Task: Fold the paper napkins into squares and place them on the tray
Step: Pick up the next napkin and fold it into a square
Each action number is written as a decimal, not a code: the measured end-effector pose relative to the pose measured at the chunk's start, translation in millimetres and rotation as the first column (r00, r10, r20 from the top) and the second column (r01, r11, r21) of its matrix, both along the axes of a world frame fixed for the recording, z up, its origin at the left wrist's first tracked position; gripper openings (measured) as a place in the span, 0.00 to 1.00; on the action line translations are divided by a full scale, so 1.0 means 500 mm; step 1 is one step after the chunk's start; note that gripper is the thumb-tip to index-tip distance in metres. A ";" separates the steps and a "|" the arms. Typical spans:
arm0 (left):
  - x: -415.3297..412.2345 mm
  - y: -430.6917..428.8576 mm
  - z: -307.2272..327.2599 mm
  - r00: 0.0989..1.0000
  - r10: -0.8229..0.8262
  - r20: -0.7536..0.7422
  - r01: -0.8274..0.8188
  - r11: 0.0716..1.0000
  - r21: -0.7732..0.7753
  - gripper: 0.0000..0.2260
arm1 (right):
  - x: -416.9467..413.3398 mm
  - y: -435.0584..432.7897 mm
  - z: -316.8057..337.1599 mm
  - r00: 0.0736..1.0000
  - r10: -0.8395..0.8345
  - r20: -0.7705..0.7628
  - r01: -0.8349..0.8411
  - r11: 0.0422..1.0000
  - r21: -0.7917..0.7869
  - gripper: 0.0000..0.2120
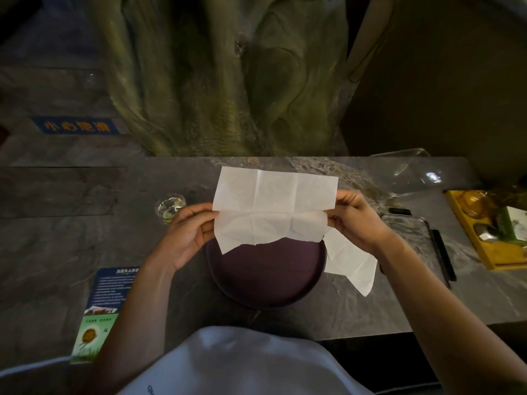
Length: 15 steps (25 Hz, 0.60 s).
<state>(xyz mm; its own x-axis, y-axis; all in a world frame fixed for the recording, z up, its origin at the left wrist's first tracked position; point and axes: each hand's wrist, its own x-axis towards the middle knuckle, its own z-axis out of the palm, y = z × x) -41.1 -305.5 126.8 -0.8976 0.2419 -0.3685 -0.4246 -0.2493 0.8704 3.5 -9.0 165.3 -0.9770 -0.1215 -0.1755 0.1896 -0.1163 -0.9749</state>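
While I'm watching the feed, both hands pinch a white napkin (271, 206) above the round dark tray (265, 275): left hand (189, 232) closed on its left edge, right hand (356, 215) on its right. Another napkin (350, 260) hangs off the tray's right rim. The blue floor sign (75, 126) and leaflet (104, 306) are too blurry to read.

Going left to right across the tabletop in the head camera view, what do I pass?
Printed leaflet → small glass → left hand → napkin held over the dark round tray → right hand → yellow tray.
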 end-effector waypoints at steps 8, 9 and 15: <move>-0.006 0.014 0.010 0.999 -0.051 0.009 0.051 0.999 0.005 0.22 | 0.002 0.016 -0.016 0.996 -0.027 -0.084 0.035 0.995 0.090 0.23; -0.008 0.017 0.011 0.999 -0.048 0.019 0.048 0.999 0.007 0.20 | 0.002 0.018 -0.016 0.995 -0.039 -0.093 0.049 0.993 0.107 0.23; -0.021 0.031 0.014 0.997 -0.037 0.067 0.036 0.999 0.028 0.24 | -0.002 0.020 0.003 0.986 -0.056 -0.158 0.090 0.972 0.217 0.24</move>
<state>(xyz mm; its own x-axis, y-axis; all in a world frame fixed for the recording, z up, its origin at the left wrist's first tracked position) -51.5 -290.1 133.8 -0.8612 0.2848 -0.4211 -0.4916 -0.2556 0.8325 2.7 0.8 166.8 -0.9989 -0.0232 -0.0407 0.0383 0.0985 -0.9944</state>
